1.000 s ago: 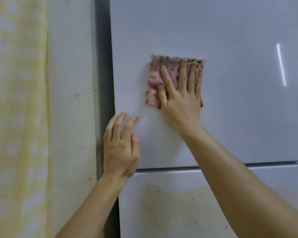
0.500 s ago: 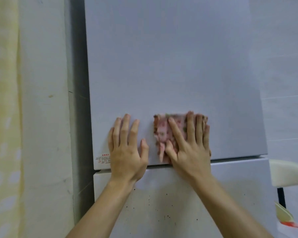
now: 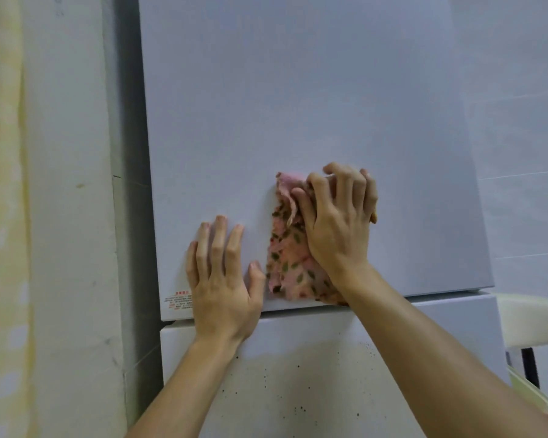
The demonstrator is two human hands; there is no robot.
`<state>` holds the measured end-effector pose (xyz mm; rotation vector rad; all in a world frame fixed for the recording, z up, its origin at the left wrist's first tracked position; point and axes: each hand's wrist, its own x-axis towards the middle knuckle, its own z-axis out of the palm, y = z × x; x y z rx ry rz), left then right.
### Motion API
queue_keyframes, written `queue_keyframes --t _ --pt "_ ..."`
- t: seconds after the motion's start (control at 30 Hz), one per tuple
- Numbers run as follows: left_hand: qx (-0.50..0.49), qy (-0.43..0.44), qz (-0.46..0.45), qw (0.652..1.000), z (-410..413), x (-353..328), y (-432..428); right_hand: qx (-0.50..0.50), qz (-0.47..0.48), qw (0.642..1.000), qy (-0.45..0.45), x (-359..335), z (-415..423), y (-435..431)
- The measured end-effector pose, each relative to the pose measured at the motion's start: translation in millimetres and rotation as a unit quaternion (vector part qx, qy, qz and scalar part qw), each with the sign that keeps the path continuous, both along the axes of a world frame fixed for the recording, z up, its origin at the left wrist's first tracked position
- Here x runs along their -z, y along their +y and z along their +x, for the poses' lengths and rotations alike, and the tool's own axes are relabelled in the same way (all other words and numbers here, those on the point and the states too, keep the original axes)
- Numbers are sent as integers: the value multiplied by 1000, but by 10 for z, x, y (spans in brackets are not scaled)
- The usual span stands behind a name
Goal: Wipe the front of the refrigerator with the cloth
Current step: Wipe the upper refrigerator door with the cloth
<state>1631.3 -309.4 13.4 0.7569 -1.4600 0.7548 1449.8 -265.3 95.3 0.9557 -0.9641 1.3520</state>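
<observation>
Bunching under curled right hand (image 3: 336, 222), cloth (image 3: 293, 267) risked slipping off fridge door (image 3: 298, 105). Left hand (image 3: 223, 279), at nine o'clock of it, lay spread flat, holding nothing.

Left hand (image 3: 223, 279) is laid flat, fingers spread and pointing up, thumb out to the side. Right hand (image 3: 336, 222) is clawed, fingers bent at the knuckles, pressed down. Both forearms are stretched forward.
</observation>
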Motion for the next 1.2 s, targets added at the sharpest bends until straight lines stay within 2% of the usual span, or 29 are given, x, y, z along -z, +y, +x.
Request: queue_keyframes --t 0.1,0.2,0.37,0.47,0.6,0.67,0.83,1.03,1.2 --pt "-5 1 -8 1000 -5 -2 -15 -2 74 997 13 321 90 18" --pt "-14 0 -23 1000 -8 6 -43 47 136 990 3 825 156 4" --pt "-22 0 -37 999 -6 6 -56 82 143 986 -24 1320 299 -39" --pt "-18 -3 -38 999 -1 10 -56 59 146 986 -55 1408 415 -20" --pt "-11 -6 -34 999 9 16 -62 -35 139 984 -101 1624 548 -73" --pt "-5 -5 -30 1000 6 15 -51 -5 160 984 -81 1635 513 -75" --pt "21 6 -13 1000 9 -16 17 33 158 986 -44 1125 339 -55" --pt "57 14 -10 998 -103 -168 121 20 113 993 -21 -148 190 -117" --pt "61 6 -5 998 -154 -380 143 -10 157 987 -28 -1053 179 -64"
